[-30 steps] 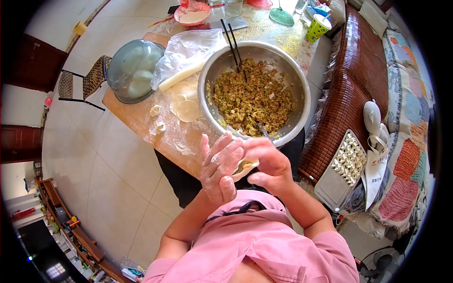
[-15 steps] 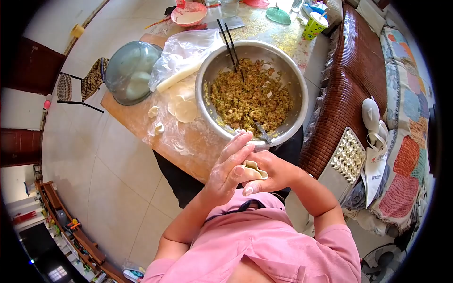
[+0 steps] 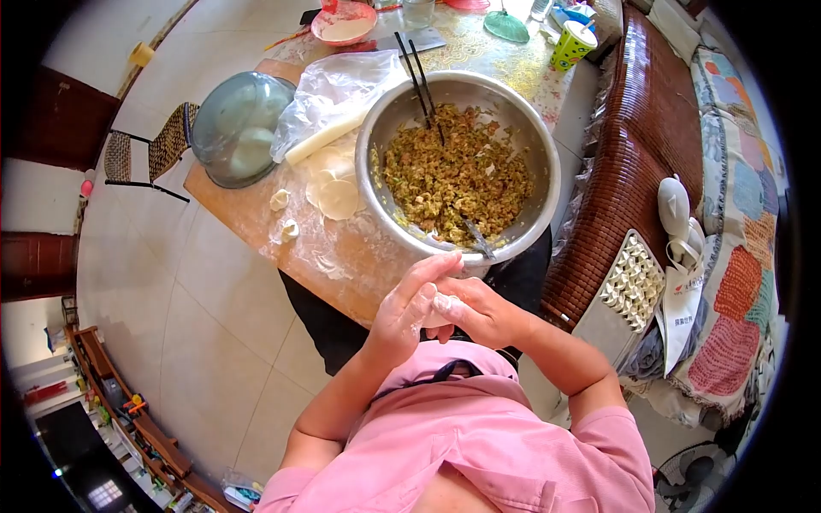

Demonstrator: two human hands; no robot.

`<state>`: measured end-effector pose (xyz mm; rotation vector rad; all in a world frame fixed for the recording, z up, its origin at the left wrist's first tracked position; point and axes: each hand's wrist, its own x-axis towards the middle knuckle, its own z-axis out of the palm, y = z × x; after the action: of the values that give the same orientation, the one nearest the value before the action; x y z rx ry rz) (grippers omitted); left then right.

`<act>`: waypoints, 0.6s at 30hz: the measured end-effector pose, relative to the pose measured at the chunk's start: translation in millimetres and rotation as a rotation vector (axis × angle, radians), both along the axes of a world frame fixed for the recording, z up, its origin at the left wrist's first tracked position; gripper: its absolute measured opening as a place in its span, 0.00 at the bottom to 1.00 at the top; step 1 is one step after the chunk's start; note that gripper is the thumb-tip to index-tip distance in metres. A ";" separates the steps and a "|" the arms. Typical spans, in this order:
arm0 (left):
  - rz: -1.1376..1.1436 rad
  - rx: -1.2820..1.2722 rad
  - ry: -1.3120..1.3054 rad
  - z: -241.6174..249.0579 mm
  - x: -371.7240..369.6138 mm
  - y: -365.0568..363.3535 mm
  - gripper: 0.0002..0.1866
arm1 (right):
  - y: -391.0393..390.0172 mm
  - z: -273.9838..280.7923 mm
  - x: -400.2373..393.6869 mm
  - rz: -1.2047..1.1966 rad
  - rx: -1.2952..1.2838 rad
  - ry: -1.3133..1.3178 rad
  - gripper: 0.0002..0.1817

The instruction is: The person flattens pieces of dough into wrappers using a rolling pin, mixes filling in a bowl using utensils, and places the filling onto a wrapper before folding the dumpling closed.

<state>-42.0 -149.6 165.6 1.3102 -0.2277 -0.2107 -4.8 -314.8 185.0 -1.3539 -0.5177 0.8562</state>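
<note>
Dumpling, enclosed between the person's two hands just in front of the pink shirt; its pleated rim, visible half a second ago, is now covered, so the seam cannot be seen from where I stand. The left hand, at left, has its long fingers together, pointing toward the bowl and leaning over the knuckles of the other hand. The right hand is folded inward, its fingers curled and its floury thumb laid against the left thumb. Both hands are thus clamped on the dumpling, though the exact contact of each fingertip is hidden.

Directly beyond the hands stands a large metal bowl, holding chopped filling. Two dark chopsticks stand in the filling and lean on the far rim; a utensil handle lies against the near wall. Beside the bowl, on a floured wooden board, are overlapping round wrappers, a pale rod and two small dough pieces, one slightly farther away than the other. A tinted glass bowl sits at the board's left edge, with pale lumps showing through it, next to a crumpled clear bag.

At right, a tray bearing rows of finished dumplings rests at the near end of a brown sofa.
</note>
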 end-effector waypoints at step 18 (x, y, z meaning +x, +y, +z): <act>0.368 -0.067 0.232 -10.5 -32.6 1.9 0.17 | 60.3 -26.1 -25.4 -0.333 -0.076 -0.249 0.16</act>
<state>-74.5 -147.7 155.2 1.2256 0.2021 -0.0398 -30.2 -254.5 158.9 -1.5743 -0.4363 0.4411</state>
